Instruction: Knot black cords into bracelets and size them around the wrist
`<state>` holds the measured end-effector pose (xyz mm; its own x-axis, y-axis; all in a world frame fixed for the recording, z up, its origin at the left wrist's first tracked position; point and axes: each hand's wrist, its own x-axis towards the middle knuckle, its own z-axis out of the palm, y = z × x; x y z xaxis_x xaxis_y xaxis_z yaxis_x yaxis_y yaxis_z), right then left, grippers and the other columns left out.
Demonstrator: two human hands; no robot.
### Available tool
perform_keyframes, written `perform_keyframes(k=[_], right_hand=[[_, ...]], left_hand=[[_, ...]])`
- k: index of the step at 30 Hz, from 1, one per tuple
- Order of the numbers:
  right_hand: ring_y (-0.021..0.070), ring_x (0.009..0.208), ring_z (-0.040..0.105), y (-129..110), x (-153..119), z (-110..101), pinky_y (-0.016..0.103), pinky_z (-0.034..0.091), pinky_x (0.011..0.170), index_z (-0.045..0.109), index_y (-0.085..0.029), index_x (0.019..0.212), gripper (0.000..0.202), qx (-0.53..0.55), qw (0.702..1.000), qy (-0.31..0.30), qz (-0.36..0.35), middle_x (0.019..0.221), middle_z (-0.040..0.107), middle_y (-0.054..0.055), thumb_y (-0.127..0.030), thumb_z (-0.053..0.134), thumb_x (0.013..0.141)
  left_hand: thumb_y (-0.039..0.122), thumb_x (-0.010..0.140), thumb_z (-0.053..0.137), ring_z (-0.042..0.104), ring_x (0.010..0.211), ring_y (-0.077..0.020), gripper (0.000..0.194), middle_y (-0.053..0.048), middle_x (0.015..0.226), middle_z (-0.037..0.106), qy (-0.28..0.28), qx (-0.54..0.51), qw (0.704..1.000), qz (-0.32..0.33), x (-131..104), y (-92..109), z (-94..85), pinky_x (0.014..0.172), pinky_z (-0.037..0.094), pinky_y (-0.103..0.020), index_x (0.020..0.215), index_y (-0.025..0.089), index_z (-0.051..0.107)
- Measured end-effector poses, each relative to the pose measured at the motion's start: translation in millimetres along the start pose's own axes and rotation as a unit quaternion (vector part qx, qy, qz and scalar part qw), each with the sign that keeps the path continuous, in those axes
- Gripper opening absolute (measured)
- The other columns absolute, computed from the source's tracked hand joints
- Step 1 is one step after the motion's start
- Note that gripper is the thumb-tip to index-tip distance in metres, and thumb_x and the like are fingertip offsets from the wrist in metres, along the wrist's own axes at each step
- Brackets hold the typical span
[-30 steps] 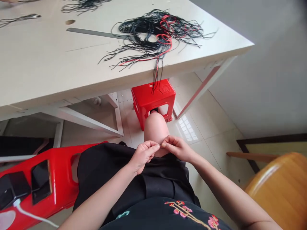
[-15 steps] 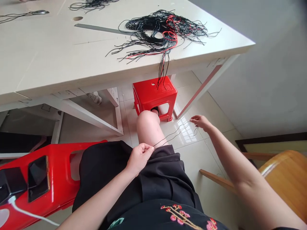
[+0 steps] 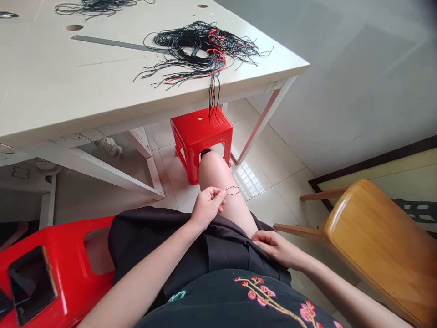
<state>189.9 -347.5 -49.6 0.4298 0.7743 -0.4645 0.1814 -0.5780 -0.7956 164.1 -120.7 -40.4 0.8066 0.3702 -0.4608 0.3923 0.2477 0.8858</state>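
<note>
Over the bare thigh, my left hand [image 3: 207,207] is closed in a pinch on a thin black cord [image 3: 233,187]. The cord's short loop sticks out to the right past the fingertips, above the knee. Lower and to the right, my right hand [image 3: 278,249] is closed at the hem of the black skirt [image 3: 225,250], its thumb and fingers gripping the cloth. No cord shows in the right hand. On the table edge ahead lies a tangled bundle of black cords [image 3: 191,54] with a red cord [image 3: 218,55] among them; several ends hang over the edge.
A metal ruler [image 3: 112,43] runs under the bundle on the white table [image 3: 51,86]. Under the table stands a red stool [image 3: 201,123]. A phone [image 3: 32,284] lies on another red stool [image 3: 71,255] at left. A wooden chair [image 3: 378,237] stands at right.
My right hand has let go of the far end of the cord and come down to the skirt hem. My left hand has risen slightly, still pinching the cord. The view has shifted right.
</note>
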Motion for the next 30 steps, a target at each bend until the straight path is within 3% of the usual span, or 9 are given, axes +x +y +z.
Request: perform_keyframes(k=[1,3,5,7,10,13,19,25,30], right_hand=[[0.0142,0.061,0.054,1,-3,-4,0.026,0.045,0.057,0.056,-0.019,0.07,0.034,-0.011,1.0,-0.003,0.02,0.065,0.057,0.001,-0.043,0.044,0.09],[0.0158,0.066,0.057,-2,2,-11,0.028,0.047,0.059,0.057,-0.018,0.073,0.028,-0.051,0.996,0.065,0.012,0.073,0.06,0.003,-0.042,0.051,0.086],[0.0192,0.081,0.061,-13,22,-12,0.031,0.052,0.07,0.059,-0.018,0.086,0.022,-0.075,0.979,0.181,-0.063,0.091,0.062,0.009,-0.04,0.052,0.086],[0.0241,0.112,0.055,-26,51,-8,0.039,0.049,0.092,0.054,-0.019,0.114,0.033,-0.1,0.948,0.261,-0.156,0.121,0.055,0.015,-0.04,0.046,0.09],[0.0287,0.144,0.014,-39,95,2,0.054,0.021,0.113,0.02,-0.018,0.146,0.066,-0.193,0.924,0.251,-0.213,0.152,0.022,0.017,-0.05,0.041,0.091],[0.0284,0.145,-0.004,-42,125,7,0.058,0.008,0.115,0.001,-0.018,0.15,0.076,-0.236,0.928,0.221,-0.186,0.157,0.006,0.016,-0.057,0.031,0.091],[0.0279,0.144,-0.008,-50,145,2,0.06,0.005,0.113,-0.006,-0.021,0.15,0.071,-0.233,0.932,0.225,-0.163,0.158,0.0,0.012,-0.054,0.023,0.094],[0.0291,0.144,-0.008,-71,165,-5,0.061,-0.001,0.112,0.006,-0.019,0.15,0.066,-0.256,0.927,0.237,-0.137,0.158,0.006,0.01,-0.051,0.022,0.094],[0.03,0.144,-0.007,-87,175,-8,0.062,-0.001,0.111,0.019,-0.025,0.149,0.055,-0.275,0.923,0.244,-0.109,0.158,0.006,0.005,-0.044,0.02,0.097]], left_hand=[[0.036,0.069,0.068,0.049,0.041,-0.007,0.025,0.001,0.057,0.06,-0.004,0.005,1.0,0.0,0,-1,0.3,0.045,0.038,-0.02,0.07,0.013,0.058],[0.034,0.07,0.068,0.051,0.04,-0.0078,0.023,0.0,0.057,0.061,-0.002,0.009,1.0,-0.005,-1,-4,0.3,0.045,0.04,-0.021,0.069,0.013,0.059],[0.034,0.071,0.067,0.052,0.041,-0.0084,0.022,0.0,0.057,0.061,0.007,0.005,1.0,-0.009,-1,-8,-0.9,0.047,0.041,-0.021,0.07,0.013,0.059],[0.034,0.071,0.067,0.054,0.044,-0.0094,0.022,0.0,0.058,0.062,0.013,-0.005,1.0,-0.009,0,-11,-3.3,0.049,0.043,-0.022,0.071,0.014,0.06],[0.034,0.069,0.069,0.055,0.05,-0.0101,0.021,-0.001,0.059,0.063,0.021,-0.025,0.999,0.0,3,-12,-8.5,0.052,0.044,-0.022,0.069,0.014,0.062],[0.034,0.068,0.07,0.054,0.047,-0.0103,0.022,0.001,0.053,0.061,0.027,-0.043,0.999,0.003,8,-10,-14.2,0.05,0.043,-0.022,0.066,0.014,0.061],[0.027,0.07,0.069,0.052,0.04,-0.0093,0.017,0.002,0.046,0.058,0.037,-0.057,0.997,-0.031,13,6,-22.3,0.041,0.037,-0.019,0.063,0.015,0.059],[0.016,0.071,0.064,0.053,0.038,-0.0078,0.014,0.001,0.046,0.058,0.051,-0.055,0.993,-0.086,17,19,-32.0,0.033,0.022,-0.014,0.06,0.013,0.057],[0.015,0.075,0.061,0.056,0.04,-0.0073,0.011,-0.001,0.048,0.059,0.045,-0.066,0.991,-0.103,19,21,-41.5,0.033,0.022,-0.012,0.065,0.011,0.062]])
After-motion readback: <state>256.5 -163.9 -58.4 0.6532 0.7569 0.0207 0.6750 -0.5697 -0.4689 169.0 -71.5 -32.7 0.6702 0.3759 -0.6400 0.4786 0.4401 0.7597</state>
